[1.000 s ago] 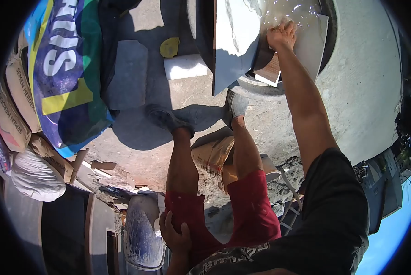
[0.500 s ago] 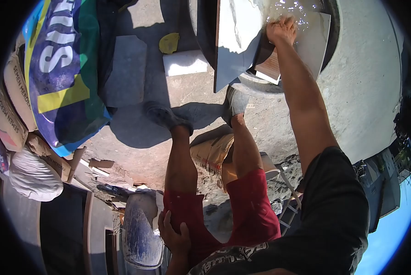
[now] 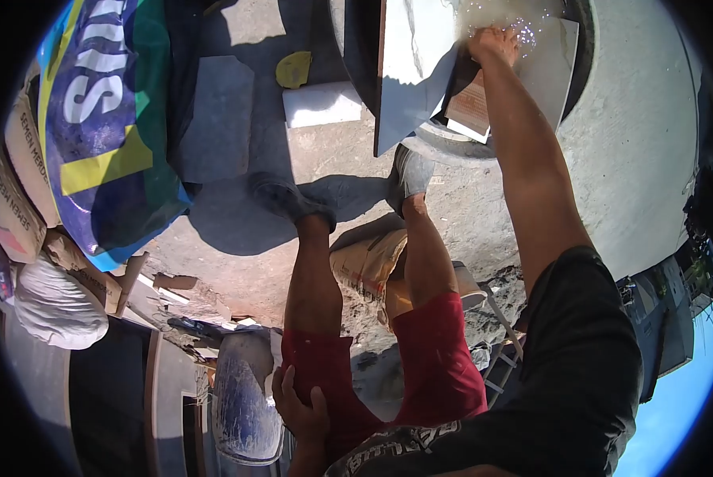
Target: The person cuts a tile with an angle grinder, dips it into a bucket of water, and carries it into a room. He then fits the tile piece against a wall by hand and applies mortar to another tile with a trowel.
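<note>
My right hand point(image 3: 496, 46) reaches into cloudy, glinting water point(image 3: 503, 16) in a round basin point(image 3: 583, 56). Its fingers are partly under the surface, so whether they hold anything is hidden. Left of it, a large white marble-patterned tile point(image 3: 412, 71) stands tilted out of the basin. Another pale tile point(image 3: 551, 79) leans on the right side, partly in the water. Between them, below my hand, a tile piece with a brown back point(image 3: 469, 110) shows. My left hand point(image 3: 302, 409) rests on my thigh by the red shorts point(image 3: 321, 358), its fingers apart and nothing in it.
On the ground lie a white tile piece point(image 3: 322, 104), a grey slab point(image 3: 217, 119) and a yellow object point(image 3: 294, 70). A torn paper sack point(image 3: 364, 266) sits near my legs. Cement sacks point(image 3: 34, 163), a printed tarp point(image 3: 106, 119) and a blue drum point(image 3: 248, 397) stand left.
My right hand has dipped deeper and its fingers show less. More of the brown-backed tile piece is visible. My left hand stays on my thigh.
</note>
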A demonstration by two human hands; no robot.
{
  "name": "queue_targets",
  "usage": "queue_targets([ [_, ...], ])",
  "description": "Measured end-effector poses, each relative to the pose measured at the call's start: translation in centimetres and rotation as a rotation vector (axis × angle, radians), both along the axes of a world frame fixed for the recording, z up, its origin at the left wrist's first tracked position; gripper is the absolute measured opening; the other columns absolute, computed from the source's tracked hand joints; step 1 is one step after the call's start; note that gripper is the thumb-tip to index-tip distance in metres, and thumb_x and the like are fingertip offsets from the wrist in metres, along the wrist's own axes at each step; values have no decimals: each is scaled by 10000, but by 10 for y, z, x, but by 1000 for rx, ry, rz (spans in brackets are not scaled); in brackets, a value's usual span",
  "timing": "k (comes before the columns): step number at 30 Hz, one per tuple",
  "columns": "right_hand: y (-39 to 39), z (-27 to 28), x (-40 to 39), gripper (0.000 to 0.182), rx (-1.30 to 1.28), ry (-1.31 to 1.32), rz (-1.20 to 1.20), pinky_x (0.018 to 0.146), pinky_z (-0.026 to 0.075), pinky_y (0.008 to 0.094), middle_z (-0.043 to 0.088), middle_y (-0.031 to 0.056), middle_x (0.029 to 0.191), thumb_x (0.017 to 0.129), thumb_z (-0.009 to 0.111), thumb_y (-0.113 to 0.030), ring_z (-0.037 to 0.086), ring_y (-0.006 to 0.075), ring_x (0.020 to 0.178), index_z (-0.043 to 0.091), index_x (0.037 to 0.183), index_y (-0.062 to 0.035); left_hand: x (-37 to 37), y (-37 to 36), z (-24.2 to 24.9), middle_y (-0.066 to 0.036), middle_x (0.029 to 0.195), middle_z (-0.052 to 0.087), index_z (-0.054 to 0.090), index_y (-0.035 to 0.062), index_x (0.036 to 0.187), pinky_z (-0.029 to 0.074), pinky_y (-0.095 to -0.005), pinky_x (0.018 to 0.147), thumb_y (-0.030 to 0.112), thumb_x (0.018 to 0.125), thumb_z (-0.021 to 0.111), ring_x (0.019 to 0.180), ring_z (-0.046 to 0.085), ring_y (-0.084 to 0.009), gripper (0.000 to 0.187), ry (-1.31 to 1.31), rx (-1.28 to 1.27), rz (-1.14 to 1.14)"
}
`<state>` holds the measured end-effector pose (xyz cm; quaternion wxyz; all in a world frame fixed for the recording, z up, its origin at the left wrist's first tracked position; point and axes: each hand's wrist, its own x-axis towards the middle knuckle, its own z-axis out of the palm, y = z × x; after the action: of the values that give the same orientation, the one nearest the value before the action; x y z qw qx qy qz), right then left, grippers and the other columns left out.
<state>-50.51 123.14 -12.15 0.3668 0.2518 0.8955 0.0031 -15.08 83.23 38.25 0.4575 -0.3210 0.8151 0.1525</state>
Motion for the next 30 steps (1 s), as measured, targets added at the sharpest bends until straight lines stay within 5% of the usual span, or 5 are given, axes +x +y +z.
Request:
queue_targets([
  [7, -38, 49, 66, 716, -2, 229, -13, 1195, 167, 469, 93, 213, 1609, 967, 375, -454, 90, 395, 1488, 157, 1552, -105, -5, 4, -1, -262, 1405, 428, 493, 28, 1333, 322, -519, 1092, 245, 786, 643, 1306, 409, -435, 607, 16, -1, 12],
  [13, -4, 11, -5, 652, -6, 7, -21, 1190, 191, 456, 213, 148, 1599, 944, 353, -448, 194, 330, 1478, 331, 1512, -127, -2, 0, -1, -255, 1413, 424, 496, 32, 1333, 317, -515, 1097, 237, 786, 644, 1314, 402, -432, 602, 11, -6, -6],
  [16, 3, 0, -6, 667, 15, 66, -21, 1184, 191, 437, 193, 193, 1594, 913, 417, -341, 227, 336, 1463, 302, 1518, -87, -4, 0, -1, -252, 1416, 422, 495, 36, 1336, 316, -513, 1099, 231, 783, 648, 1317, 401, -430, 605, -8, -5, 21],
  [24, -36, 48, 68, 718, 12, 197, 49, 1195, 163, 459, 101, 224, 1600, 969, 388, -447, 108, 401, 1483, 145, 1557, -115, -8, 3, -1, -249, 1410, 424, 492, 39, 1339, 313, -516, 1098, 230, 779, 649, 1315, 400, -427, 612, 10, 0, 31],
  [30, 1, 0, -8, 637, 28, -3, 65, 1196, 181, 442, 155, 157, 1616, 960, 347, -407, 158, 338, 1487, 303, 1525, -116, 0, -6, -4, -263, 1409, 419, 492, 35, 1338, 320, -522, 1092, 231, 781, 643, 1313, 401, -435, 610, 19, 10, 4],
])
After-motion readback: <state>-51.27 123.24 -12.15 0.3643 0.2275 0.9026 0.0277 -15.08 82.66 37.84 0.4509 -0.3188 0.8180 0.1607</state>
